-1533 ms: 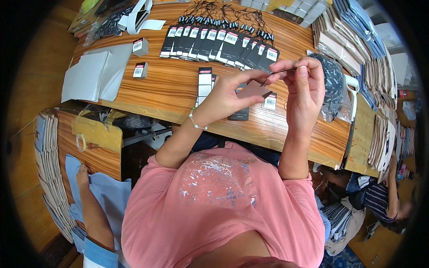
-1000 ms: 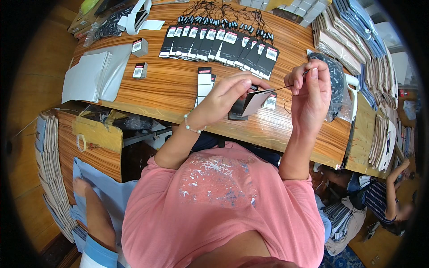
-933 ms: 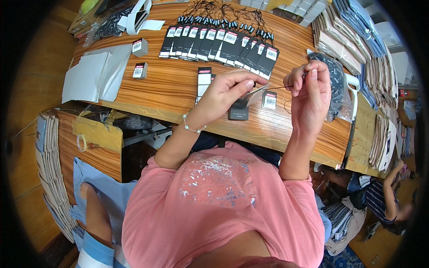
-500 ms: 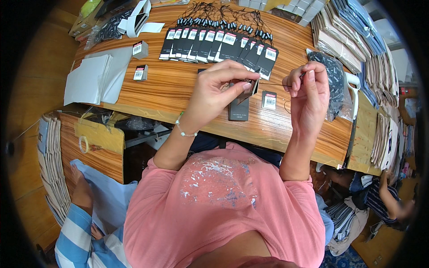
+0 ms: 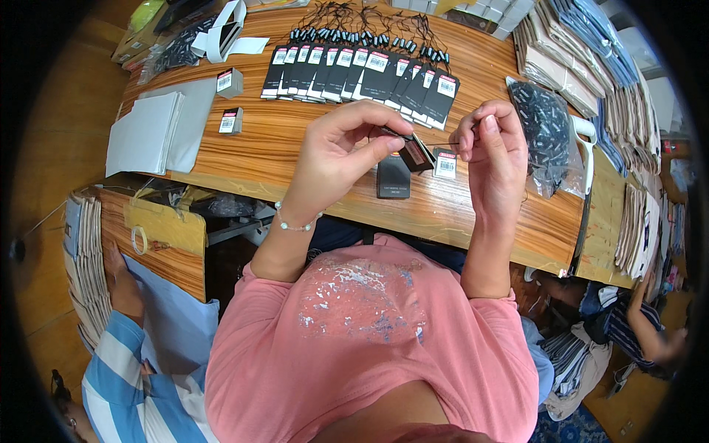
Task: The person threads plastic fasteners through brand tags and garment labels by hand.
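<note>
The left hand (image 5: 341,151) has swung the dark tag (image 5: 410,150) from upright to level, its fingers clamped on it, while the right hand (image 5: 493,151) pinches a thin string (image 5: 442,143) now drawn taut between them, above another tag (image 5: 393,176) on the counter (image 5: 295,159), short of the far row of tags (image 5: 362,70).

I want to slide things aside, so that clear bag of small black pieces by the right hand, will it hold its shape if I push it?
Probably not. The clear bag looks like thin, soft film, slumped on the wooden table, so it would likely sag and bunch. Its small, loose-looking black pieces may shift inside. Lying flat, it seems unlikely to roll or tip.
</note>
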Demonstrator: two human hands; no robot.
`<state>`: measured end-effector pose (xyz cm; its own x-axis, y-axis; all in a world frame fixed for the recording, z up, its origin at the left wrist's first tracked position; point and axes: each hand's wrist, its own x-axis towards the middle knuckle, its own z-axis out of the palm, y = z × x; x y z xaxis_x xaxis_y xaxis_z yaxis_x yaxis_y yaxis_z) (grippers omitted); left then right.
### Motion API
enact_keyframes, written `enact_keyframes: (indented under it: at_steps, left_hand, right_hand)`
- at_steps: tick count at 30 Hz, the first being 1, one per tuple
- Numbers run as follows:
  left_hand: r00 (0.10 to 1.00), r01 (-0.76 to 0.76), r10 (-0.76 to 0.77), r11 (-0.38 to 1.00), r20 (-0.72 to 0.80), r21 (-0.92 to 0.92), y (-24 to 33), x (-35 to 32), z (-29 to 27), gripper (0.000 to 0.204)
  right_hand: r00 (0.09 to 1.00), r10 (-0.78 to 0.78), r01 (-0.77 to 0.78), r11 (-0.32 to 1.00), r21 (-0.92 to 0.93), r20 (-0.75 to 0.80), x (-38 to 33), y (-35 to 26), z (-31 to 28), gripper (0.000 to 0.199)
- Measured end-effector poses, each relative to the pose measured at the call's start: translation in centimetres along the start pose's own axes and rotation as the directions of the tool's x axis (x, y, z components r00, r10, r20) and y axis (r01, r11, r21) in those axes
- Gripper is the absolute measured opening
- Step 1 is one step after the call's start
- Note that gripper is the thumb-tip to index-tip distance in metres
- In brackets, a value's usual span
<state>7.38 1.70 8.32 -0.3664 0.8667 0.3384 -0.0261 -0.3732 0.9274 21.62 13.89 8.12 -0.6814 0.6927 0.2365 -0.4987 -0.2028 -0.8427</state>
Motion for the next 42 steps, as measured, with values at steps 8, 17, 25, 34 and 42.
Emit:
enact_keyframes:
  at_steps: [8, 17, 25, 34, 42]
  left_hand:
    - [0.999, -0.051, 0.050, 0.997, 0.007, 0.058, 0.6, 0.0, -0.6, 0.016]
    - [0.995, 0.032, -0.009, 0.970, 0.097, -0.241, 1.1, -0.1, -1.2, 0.017]
    - [0.993, -0.086, 0.087, 0.996, -0.077, 0.020, 0.5, 0.1, -1.2, 0.019]
    - [0.992, -0.079, 0.093, 0.986, -0.088, 0.146, 1.4, 0.3, -0.7, 0.019]
    - [0.987, -0.109, 0.115, 0.992, -0.114, 0.058, 1.5, 0.0, -0.6, 0.022]
  right_hand:
    - [0.998, 0.055, -0.055, 0.998, 0.005, 0.034, -0.2, 0.5, 0.6, 0.012]
    - [0.994, 0.082, -0.085, 0.996, 0.026, 0.076, -0.2, -0.2, 1.2, 0.012]
    - [0.997, 0.059, -0.058, 0.998, -0.020, 0.056, -0.2, -0.2, 1.1, 0.015]
    - [0.994, 0.113, -0.114, 0.986, 0.121, 0.011, 0.3, 0.1, 1.1, 0.017]
    - [0.996, 0.048, -0.044, 0.998, -0.050, 0.080, 0.1, 0.1, 1.0, 0.018]
